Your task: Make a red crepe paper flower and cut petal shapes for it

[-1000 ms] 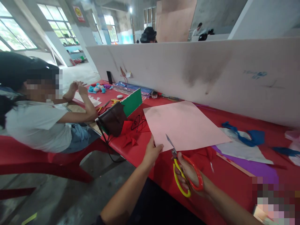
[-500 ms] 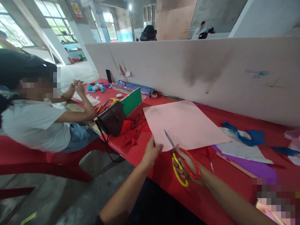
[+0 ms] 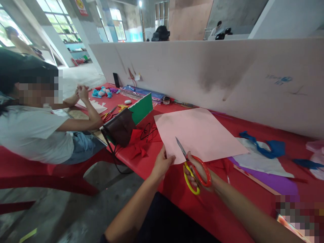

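Note:
A large pink sheet lies across the red-covered table. My left hand pinches its near left corner between thumb and fingers. In my right hand is a pair of scissors with one red and one yellow handle loop. Their blades point up and left over the sheet's near edge, close to my left thumb. Whether the blades are fully closed or have paper between them I cannot make out.
A brown bag leans by a green board at left, near red scraps. White, blue and purple pieces lie at right. Behind stands a pale partition. A person sits at left, hands raised.
My right hand and the scissors have moved slightly up and left, further over the pink sheet. My left hand keeps its hold on the corner.

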Demonstrator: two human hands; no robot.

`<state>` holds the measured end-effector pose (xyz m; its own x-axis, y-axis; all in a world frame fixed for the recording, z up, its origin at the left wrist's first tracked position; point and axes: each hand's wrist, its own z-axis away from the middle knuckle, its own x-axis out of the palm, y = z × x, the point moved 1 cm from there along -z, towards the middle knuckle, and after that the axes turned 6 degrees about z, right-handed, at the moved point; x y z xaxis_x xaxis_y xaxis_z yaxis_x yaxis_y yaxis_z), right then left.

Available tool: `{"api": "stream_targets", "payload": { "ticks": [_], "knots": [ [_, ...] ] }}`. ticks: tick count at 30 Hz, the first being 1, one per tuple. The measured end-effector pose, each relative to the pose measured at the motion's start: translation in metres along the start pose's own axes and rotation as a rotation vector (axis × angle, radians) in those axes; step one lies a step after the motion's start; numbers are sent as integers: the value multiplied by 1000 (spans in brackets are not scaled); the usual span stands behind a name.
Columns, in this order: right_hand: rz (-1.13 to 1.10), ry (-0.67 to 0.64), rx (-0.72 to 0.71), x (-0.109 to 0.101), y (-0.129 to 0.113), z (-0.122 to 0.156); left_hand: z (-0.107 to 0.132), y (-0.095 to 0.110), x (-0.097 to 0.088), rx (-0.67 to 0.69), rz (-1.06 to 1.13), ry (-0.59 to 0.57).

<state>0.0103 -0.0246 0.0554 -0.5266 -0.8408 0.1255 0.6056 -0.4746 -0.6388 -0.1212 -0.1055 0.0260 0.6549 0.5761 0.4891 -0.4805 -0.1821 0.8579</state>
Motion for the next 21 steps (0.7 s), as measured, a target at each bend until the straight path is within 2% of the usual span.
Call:
{"api": "stream_targets", "payload": {
  "ticks": [6,11,16,21],
  "knots": [
    [-93,49,-125,6,-5,-13,-4,-1,-3,35,-2,13],
    [-13,100,-114,11,-2,-20,-7,1,-5,60,15,-1],
    [-94,84,-147,13,-17,-22,-5,1,-4,3,10,-4],
    [-57,100,-210,17,-28,-31,-7,4,-7,6,-11,30]
  ]
}}
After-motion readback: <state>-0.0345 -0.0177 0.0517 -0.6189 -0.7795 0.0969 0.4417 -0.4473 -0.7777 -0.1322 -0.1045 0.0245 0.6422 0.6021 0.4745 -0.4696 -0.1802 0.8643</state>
